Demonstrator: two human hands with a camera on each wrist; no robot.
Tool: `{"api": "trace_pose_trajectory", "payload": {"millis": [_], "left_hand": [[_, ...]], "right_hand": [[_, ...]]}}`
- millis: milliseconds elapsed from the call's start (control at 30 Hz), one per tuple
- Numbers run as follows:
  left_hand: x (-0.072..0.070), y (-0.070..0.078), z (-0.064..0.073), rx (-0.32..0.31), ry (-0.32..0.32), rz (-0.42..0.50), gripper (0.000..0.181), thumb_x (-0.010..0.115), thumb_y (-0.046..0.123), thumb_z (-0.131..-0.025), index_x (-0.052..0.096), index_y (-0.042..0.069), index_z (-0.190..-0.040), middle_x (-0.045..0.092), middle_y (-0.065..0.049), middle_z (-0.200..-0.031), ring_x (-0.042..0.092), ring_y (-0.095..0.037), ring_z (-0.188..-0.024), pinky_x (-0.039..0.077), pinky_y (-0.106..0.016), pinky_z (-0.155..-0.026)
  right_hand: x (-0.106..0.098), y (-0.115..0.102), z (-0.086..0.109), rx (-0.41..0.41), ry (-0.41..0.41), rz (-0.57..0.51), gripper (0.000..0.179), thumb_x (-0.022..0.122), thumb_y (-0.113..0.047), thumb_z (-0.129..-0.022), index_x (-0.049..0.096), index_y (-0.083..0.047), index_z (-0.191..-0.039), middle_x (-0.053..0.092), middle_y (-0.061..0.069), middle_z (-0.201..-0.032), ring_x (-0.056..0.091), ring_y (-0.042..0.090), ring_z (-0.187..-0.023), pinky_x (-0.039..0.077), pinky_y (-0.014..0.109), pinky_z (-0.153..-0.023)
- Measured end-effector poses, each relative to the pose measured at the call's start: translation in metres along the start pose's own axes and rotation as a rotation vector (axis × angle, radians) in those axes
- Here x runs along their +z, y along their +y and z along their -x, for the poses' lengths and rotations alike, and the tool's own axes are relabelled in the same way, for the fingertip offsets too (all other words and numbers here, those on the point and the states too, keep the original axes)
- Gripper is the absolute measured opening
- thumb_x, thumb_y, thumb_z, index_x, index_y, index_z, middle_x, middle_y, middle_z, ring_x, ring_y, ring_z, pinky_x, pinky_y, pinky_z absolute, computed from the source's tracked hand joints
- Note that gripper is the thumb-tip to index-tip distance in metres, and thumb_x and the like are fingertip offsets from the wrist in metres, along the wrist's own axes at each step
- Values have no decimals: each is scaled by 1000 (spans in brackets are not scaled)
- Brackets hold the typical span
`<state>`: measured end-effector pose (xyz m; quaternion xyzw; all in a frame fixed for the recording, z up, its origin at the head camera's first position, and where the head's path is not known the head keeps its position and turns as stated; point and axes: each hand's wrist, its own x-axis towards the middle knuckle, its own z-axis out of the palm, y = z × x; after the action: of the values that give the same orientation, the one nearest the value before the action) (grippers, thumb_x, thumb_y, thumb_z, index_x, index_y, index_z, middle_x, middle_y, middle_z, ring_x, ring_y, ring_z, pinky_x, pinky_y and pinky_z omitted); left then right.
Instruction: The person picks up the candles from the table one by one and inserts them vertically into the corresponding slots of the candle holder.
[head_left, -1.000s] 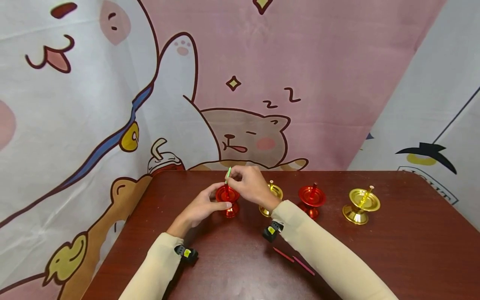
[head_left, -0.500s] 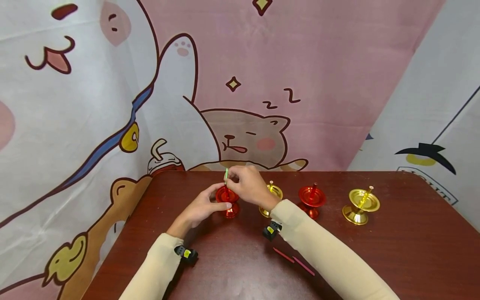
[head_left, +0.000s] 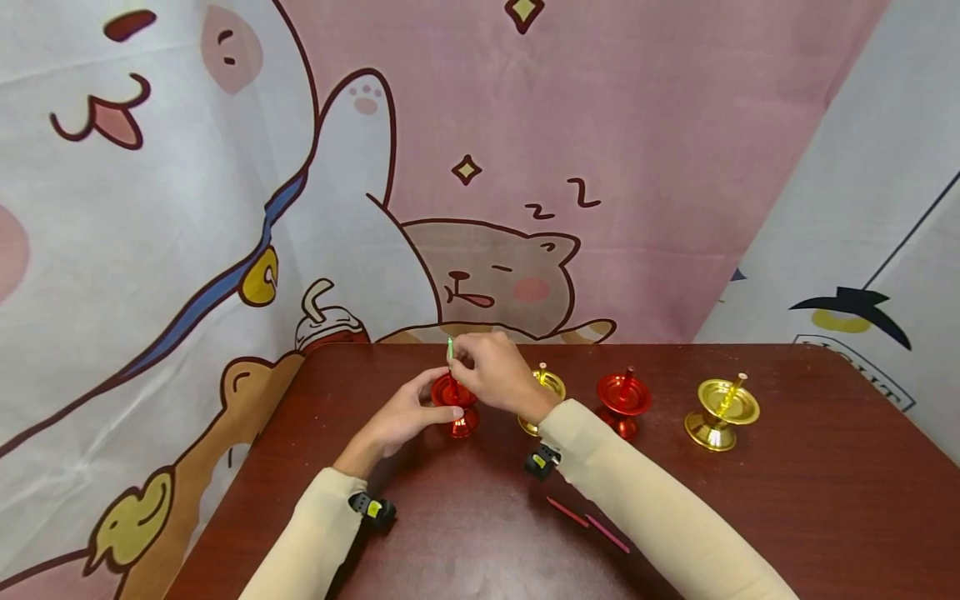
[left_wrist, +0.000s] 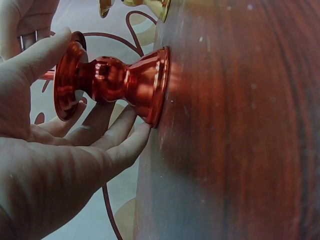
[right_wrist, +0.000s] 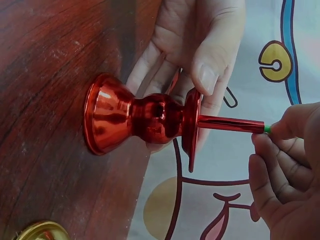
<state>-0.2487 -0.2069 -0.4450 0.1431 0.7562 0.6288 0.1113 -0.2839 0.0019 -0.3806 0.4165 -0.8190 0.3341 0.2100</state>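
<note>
A shiny red candlestick [head_left: 464, 423] stands on the table, with a dish and a thin upright tube [right_wrist: 232, 124]. My left hand [head_left: 401, 414] holds it from the left. In the left wrist view the thumb reaches the dish rim of the red candlestick [left_wrist: 107, 77] while the fingers lie along its stem and base. Above the tube, my right hand [head_left: 492, 369] pinches a thin green candle [head_left: 450, 350] between thumb and fingertips. In the right wrist view, the candle's green end [right_wrist: 267, 129] sits right at the tube's mouth, the rest hidden by the fingers.
A gold candlestick [head_left: 551, 384] stands partly hidden behind the right wrist. Further right are another red candlestick [head_left: 624, 395] and another gold one [head_left: 712, 429]. A red stick [head_left: 567, 512] and a pink stick [head_left: 607, 533] lie by the right forearm. A printed cloth hangs behind the table.
The right hand has shifted slightly left, and the green candle has gone from leaning to nearly upright and sits slightly lower. The left hand has stayed on the candlestick.
</note>
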Motion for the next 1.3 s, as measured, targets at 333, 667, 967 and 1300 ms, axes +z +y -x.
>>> {"api": "trace_pose_trajectory", "payload": {"millis": [333,667,967,1300], "left_hand": [[0,0,0,0,-4,-3,73,79,8,-100,44,1,-164,66,-23,-144,68,-31,-124,54,-44,-108],[1,2,1,-6,1,2,77,80,8,-99,40,-1,-165,64,-24,-147,66,-34,-129,49,-51,-114],[3,1,0,-15,33,-8,76,82,6,-97,44,-1,-163,65,-22,-143,66,-30,-124,53,-39,-106],[5,1,0,-18,70,-28,75,81,5,-97,45,-1,-162,65,-22,-143,64,-31,-125,51,-39,-106]], "right_hand": [[3,2,1,-64,27,11,8,73,-1,-90,72,-6,-84,72,0,-78,67,13,-67,55,29,-63],[3,1,3,-7,6,31,6,72,-3,-92,75,-6,-87,76,1,-82,70,13,-71,57,29,-66],[-3,-7,17,155,-60,24,8,78,-9,-94,84,-4,-97,81,3,-89,75,14,-78,62,32,-72],[-22,-12,40,109,-95,39,10,77,-10,-93,85,-6,-95,81,0,-87,73,11,-73,55,25,-65]]}}
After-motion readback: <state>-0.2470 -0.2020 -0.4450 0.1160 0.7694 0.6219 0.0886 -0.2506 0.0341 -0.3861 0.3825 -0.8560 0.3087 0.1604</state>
